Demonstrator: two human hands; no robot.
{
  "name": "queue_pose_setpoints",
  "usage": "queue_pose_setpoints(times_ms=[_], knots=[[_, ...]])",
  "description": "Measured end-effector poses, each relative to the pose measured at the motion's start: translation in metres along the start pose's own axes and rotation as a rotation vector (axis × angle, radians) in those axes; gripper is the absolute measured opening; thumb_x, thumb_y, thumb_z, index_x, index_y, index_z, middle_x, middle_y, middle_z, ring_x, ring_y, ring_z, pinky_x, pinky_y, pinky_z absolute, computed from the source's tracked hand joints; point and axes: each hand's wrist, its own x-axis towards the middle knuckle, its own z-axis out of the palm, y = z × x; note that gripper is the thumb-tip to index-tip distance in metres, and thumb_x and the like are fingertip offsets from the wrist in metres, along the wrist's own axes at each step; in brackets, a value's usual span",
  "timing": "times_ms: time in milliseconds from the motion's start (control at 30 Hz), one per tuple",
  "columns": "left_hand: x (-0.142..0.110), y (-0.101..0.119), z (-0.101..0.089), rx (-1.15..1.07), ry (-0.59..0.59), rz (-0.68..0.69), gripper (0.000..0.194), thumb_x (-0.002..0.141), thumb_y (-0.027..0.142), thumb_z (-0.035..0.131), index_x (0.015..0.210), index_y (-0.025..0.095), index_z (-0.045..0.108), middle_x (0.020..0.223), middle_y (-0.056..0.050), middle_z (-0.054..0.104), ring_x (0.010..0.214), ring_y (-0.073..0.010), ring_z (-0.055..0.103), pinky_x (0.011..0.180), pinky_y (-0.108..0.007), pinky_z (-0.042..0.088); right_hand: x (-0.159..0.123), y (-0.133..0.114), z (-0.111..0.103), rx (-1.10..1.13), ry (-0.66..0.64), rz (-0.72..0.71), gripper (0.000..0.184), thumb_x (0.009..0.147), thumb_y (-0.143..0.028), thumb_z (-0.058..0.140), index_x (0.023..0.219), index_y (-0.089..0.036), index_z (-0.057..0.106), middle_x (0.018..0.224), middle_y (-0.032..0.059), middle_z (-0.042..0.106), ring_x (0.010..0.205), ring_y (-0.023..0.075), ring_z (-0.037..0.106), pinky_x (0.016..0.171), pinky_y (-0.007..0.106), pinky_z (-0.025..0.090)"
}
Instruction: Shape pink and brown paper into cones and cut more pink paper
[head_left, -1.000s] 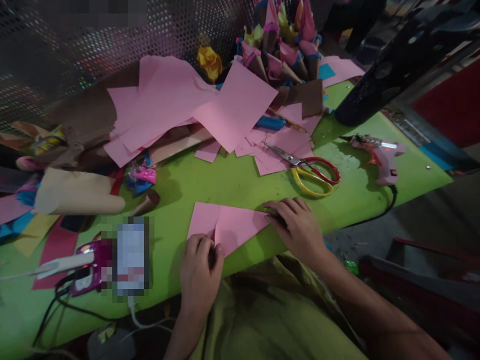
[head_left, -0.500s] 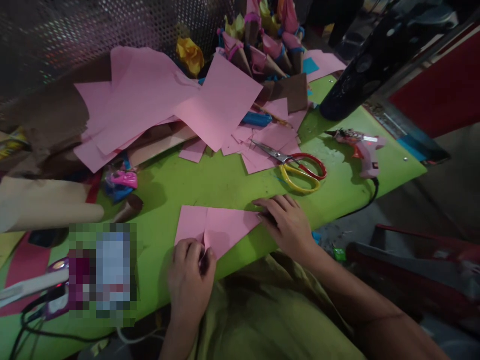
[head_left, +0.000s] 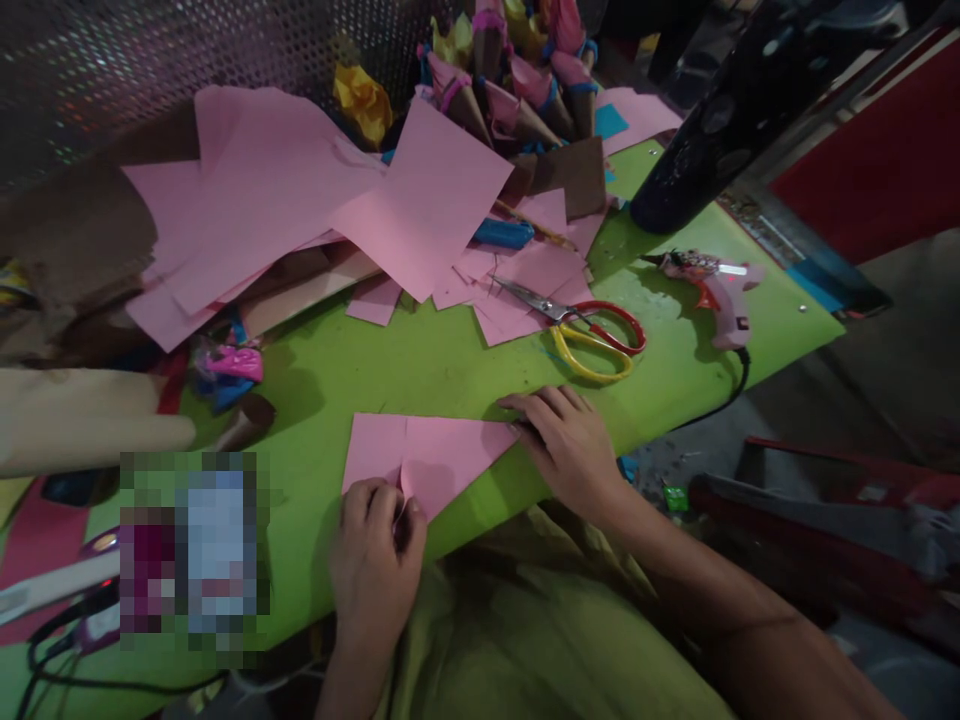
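Observation:
A folded sheet of pink paper lies on the green table near its front edge, tapering to a point on the right. My left hand is closed on its near left part, thumb and fingers gripping the paper's lower edge, where a flap lifts a little. At the tapered right tip, my right hand pinches the paper between thumb and fingers. Beyond the right hand lie scissors with one red and one yellow handle, blades resting on pink scraps.
Pink sheets are heaped at the back left, near paper cones with pink and yellow tops. A pink glue gun and a dark bottle occupy the right side. A paper roll and cables are at left.
The whole view has shifted slightly, so the table's things appear a little further left. Both hands keep their hold on the pink paper, which looks much the same.

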Motion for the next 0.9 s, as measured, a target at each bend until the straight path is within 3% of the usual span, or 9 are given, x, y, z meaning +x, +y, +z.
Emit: queue_pose_setpoints(times_ms=[300, 367, 500, 633, 733, 900], knots=[[-0.003, 0.0, 0.004, 0.062, 0.013, 0.014, 0.01, 0.091, 0.021, 0.051, 0.082, 0.021, 0.056, 0.089, -0.008, 0.06, 0.076, -0.022, 0.058, 0.064, -0.034, 0.048, 0.002, -0.004, 0.0, -0.067, -0.015, 0.019, 0.025, 0.099, -0.022, 0.047, 0.116, -0.021, 0.065, 0.101, 0.0114, 0.066, 0.09, 0.0288, 0.056, 0.074, 0.041, 0.04], [-0.005, 0.002, 0.004, 0.077, 0.049, 0.015, 0.006, 0.091, 0.022, 0.054, 0.091, 0.019, 0.059, 0.094, -0.01, 0.062, 0.082, -0.0244, 0.06, 0.069, -0.037, 0.051, 0.002, -0.005, 0.001, -0.074, -0.014, 0.024, 0.024, 0.099, -0.022, 0.047, 0.117, -0.021, 0.064, 0.104, 0.0118, 0.066, 0.091, 0.0293, 0.056, 0.074, 0.042, 0.04], [-0.008, 0.007, 0.003, 0.183, 0.148, 0.076, 0.035, 0.09, 0.017, 0.059, 0.126, 0.019, 0.061, 0.118, -0.017, 0.064, 0.107, -0.0316, 0.061, 0.089, -0.047, 0.05, 0.001, -0.005, 0.002, -0.069, -0.004, 0.02, 0.024, 0.098, -0.021, 0.048, 0.117, -0.022, 0.063, 0.105, 0.0112, 0.067, 0.093, 0.0296, 0.056, 0.075, 0.041, 0.039], [-0.008, 0.008, 0.004, 0.217, -0.012, 0.302, 0.057, 0.09, 0.001, 0.051, 0.136, 0.034, 0.06, 0.134, -0.009, 0.065, 0.12, -0.0271, 0.059, 0.097, -0.043, 0.049, 0.001, -0.004, 0.003, -0.082, 0.022, 0.009, 0.025, 0.097, -0.02, 0.047, 0.116, -0.023, 0.064, 0.102, 0.011, 0.067, 0.093, 0.03, 0.056, 0.075, 0.041, 0.039], [-0.008, 0.006, 0.005, 0.172, -0.124, 0.416, 0.064, 0.089, -0.003, 0.043, 0.143, 0.029, 0.055, 0.138, -0.006, 0.065, 0.122, -0.023, 0.059, 0.1, -0.038, 0.051, 0.001, -0.004, 0.003, -0.097, 0.033, 0.011, 0.025, 0.097, -0.018, 0.048, 0.115, -0.023, 0.064, 0.101, 0.011, 0.067, 0.093, 0.0299, 0.056, 0.075, 0.041, 0.039], [-0.013, 0.012, 0.007, 0.178, -0.17, 0.393, 0.058, 0.094, 0.021, 0.052, 0.151, 0.022, 0.046, 0.148, -0.011, 0.057, 0.132, -0.0292, 0.054, 0.103, -0.044, 0.051, 0.002, -0.004, 0.005, -0.099, 0.047, 0.015, 0.023, 0.096, -0.019, 0.051, 0.114, -0.023, 0.065, 0.104, 0.0111, 0.068, 0.095, 0.0299, 0.058, 0.077, 0.041, 0.041]])
